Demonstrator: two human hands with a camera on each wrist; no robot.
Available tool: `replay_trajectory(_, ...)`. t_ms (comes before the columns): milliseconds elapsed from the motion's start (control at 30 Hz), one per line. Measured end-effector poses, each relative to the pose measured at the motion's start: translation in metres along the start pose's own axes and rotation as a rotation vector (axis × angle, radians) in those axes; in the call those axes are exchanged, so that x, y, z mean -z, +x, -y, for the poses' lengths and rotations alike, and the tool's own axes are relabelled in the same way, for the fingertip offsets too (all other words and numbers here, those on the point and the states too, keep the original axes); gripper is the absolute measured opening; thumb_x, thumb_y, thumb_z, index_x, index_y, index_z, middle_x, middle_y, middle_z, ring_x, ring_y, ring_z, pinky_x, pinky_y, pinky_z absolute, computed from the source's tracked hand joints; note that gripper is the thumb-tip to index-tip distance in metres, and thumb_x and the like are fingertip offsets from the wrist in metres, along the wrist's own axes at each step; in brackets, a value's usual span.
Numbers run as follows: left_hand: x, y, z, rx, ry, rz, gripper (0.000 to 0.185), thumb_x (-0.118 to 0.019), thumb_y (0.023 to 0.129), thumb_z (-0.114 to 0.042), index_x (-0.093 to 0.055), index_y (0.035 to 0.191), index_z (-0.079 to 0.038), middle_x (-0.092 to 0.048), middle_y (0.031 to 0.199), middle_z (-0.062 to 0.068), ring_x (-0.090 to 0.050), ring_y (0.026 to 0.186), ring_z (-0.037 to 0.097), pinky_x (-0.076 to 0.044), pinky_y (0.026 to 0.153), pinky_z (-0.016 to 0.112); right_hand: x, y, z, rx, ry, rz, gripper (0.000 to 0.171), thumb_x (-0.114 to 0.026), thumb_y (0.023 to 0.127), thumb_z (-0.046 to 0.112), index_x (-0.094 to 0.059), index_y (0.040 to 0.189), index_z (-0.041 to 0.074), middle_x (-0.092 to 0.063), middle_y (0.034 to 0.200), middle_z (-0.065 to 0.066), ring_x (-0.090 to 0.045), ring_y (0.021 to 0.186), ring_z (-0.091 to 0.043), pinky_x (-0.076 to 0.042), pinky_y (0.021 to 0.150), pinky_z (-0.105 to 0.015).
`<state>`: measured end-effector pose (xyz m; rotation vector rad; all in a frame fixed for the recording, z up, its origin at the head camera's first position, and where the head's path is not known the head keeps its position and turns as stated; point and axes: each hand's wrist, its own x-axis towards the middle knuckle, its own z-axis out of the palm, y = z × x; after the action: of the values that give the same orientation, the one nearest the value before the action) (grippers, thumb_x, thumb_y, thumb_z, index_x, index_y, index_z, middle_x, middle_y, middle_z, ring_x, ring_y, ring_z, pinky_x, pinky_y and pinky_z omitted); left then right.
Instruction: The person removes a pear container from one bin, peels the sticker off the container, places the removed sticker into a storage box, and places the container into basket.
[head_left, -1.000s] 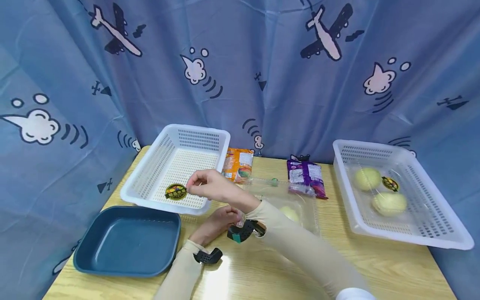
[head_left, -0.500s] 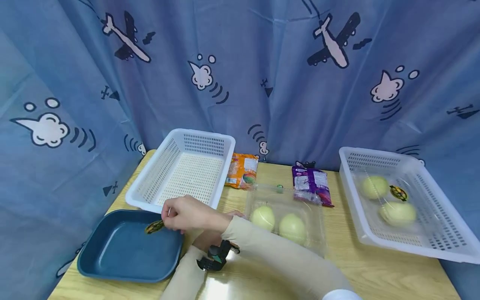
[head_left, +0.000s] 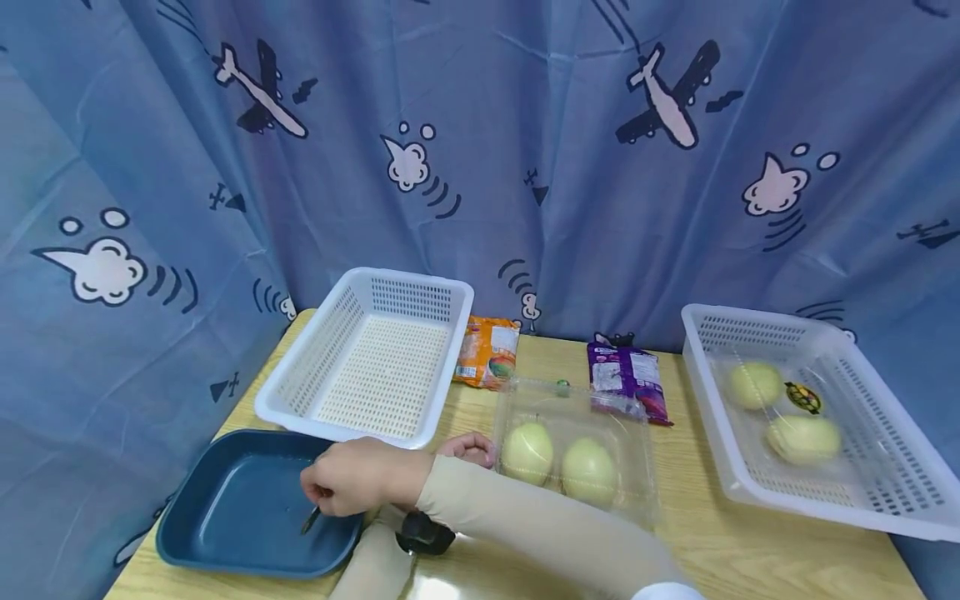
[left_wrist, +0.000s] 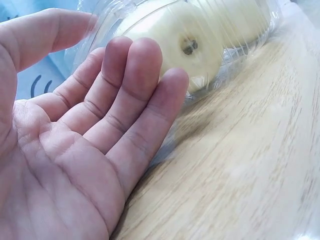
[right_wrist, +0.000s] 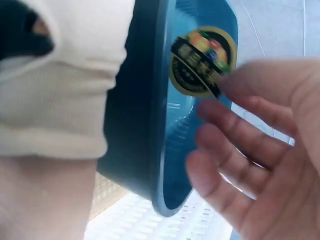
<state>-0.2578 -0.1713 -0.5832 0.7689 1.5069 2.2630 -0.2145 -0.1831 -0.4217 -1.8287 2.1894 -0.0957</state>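
Observation:
My right hand point(head_left: 352, 479) is over the dark blue tub point(head_left: 232, 508) and pinches a round fruit sticker point(right_wrist: 200, 62) between thumb and index finger. In the right wrist view the sticker is black and gold with colourful fruit printed on it; from the head it shows almost edge-on. My left hand point(head_left: 471, 450) rests with loosely curved fingers at the left side of a clear plastic clamshell box point(head_left: 573, 404), partly hidden behind the right arm. Inside the box lie two pale yellow pears point(head_left: 528, 454). Nothing is between the left fingers point(left_wrist: 145, 65), seen palm up.
Behind the tub stands a white perforated basket point(head_left: 386, 367). An orange snack packet point(head_left: 487, 354) and a purple one point(head_left: 630, 379) lie at the back. To the right, another white basket point(head_left: 720, 425) holds a clear box with pears and a round sticker.
My right hand has carried the sticker from over the white basket, down and towards me, to over the blue tub. The left hand, earlier curled near the other, now lies by the clear box.

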Motion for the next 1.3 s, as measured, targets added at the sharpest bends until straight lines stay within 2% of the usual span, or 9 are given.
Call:
replay_trajectory(67, -0.008, -0.003, -0.009, 0.068, -0.001, -0.049, 0.046, -0.04, 0.097, 0.015, -0.061, 0.096, -0.027, -0.066, 0.091, -0.021, -0.059, 0.084, -0.006, -0.048, 0.076, 0.009, -0.003, 0.001, 0.003, -0.006, -0.036, 0.055, 0.01, -0.063, 0.099, 0.024, -0.064, 0.09, 0.029, -0.058, 0.084, 0.017, -0.05, 0.074, 0.003, -0.039, 0.06, -0.013)
replay_trajectory(133, -0.013, -0.005, -0.014, 0.119, 0.02, -0.076, 0.049, -0.038, 0.097, 0.016, -0.06, 0.096, -0.028, -0.065, 0.09, -0.022, -0.058, 0.083, -0.006, -0.048, 0.074, 0.009, -0.007, 0.001, 0.004, -0.005, -0.07, 0.093, 0.012, -0.065, 0.097, 0.024, -0.062, 0.087, 0.03, -0.057, 0.085, 0.017, -0.051, 0.075, 0.002, -0.04, 0.061, -0.014)
replay_trajectory(400, -0.022, -0.019, -0.009, 0.231, 0.044, -0.127, 0.027, -0.046, 0.101, 0.001, -0.058, 0.096, -0.023, -0.064, 0.083, -0.019, -0.052, 0.07, -0.004, -0.044, 0.064, 0.011, -0.026, -0.001, 0.012, 0.032, -0.234, 0.102, 0.019, -0.064, 0.097, 0.024, -0.059, 0.081, 0.032, -0.056, 0.085, 0.017, -0.047, 0.079, -0.003, -0.035, 0.063, -0.017)
replay_trajectory(600, -0.029, -0.025, -0.005, 0.325, -0.02, -0.174, 0.013, -0.053, 0.1, -0.007, -0.057, 0.099, -0.019, -0.063, 0.08, -0.014, -0.051, 0.064, -0.001, -0.043, 0.059, 0.014, -0.039, 0.001, 0.017, 0.008, -0.267, 0.134, 0.019, -0.063, 0.1, 0.026, -0.063, 0.082, 0.034, -0.063, 0.087, 0.017, -0.047, 0.077, -0.004, -0.032, 0.062, -0.02)
replay_trajectory(833, -0.026, -0.019, -0.011, 0.299, -0.048, -0.142, 0.019, -0.048, 0.103, -0.004, -0.057, 0.101, -0.021, -0.064, 0.083, -0.015, -0.049, 0.062, -0.002, -0.042, 0.058, 0.013, -0.041, 0.011, 0.01, -0.026, -0.22, 0.151, 0.033, -0.064, 0.099, 0.024, -0.051, 0.068, 0.027, -0.05, 0.068, 0.012, -0.043, 0.064, -0.006, -0.03, 0.054, -0.021)
replay_trajectory(1000, -0.023, -0.013, -0.014, 0.31, -0.049, -0.143, 0.017, -0.049, 0.102, -0.004, -0.056, 0.101, -0.019, -0.061, 0.084, -0.013, -0.048, 0.061, -0.002, -0.041, 0.056, 0.013, -0.038, 0.014, 0.006, -0.066, -0.199, 0.176, 0.033, -0.064, 0.099, 0.025, -0.051, 0.068, 0.026, -0.049, 0.067, 0.011, -0.042, 0.063, -0.007, -0.032, 0.054, -0.022)
replay_trajectory(1100, -0.021, -0.011, -0.015, 0.297, -0.032, -0.142, 0.019, -0.048, 0.102, -0.003, -0.057, 0.1, -0.019, -0.063, 0.084, -0.014, -0.05, 0.064, -0.002, -0.043, 0.059, 0.013, -0.035, 0.014, 0.004, -0.103, -0.143, 0.195, 0.022, -0.064, 0.098, 0.025, -0.062, 0.076, 0.028, -0.058, 0.075, 0.014, -0.048, 0.067, -0.004, -0.039, 0.057, -0.019)
replay_trajectory(1167, -0.019, -0.01, -0.016, 0.294, -0.026, -0.143, 0.021, -0.048, 0.102, -0.002, -0.057, 0.1, -0.02, -0.064, 0.083, -0.015, -0.05, 0.064, -0.002, -0.043, 0.059, 0.013, -0.032, 0.014, 0.003, -0.123, -0.084, 0.199, 0.011, -0.063, 0.098, 0.024, -0.071, 0.093, 0.031, -0.067, 0.09, 0.017, -0.057, 0.077, 0.001, -0.047, 0.066, -0.015)
replay_trajectory(1300, -0.016, -0.008, -0.016, 0.271, -0.018, -0.124, 0.023, -0.048, 0.101, 0.0, -0.058, 0.099, -0.021, -0.066, 0.083, -0.016, -0.052, 0.066, -0.003, -0.044, 0.06, 0.013, -0.026, 0.013, 0.0, -0.134, 0.036, 0.202, 0.027, -0.06, 0.101, 0.028, -0.067, 0.127, 0.032, -0.068, 0.122, 0.018, -0.063, 0.104, 0.004, -0.052, 0.085, -0.014)
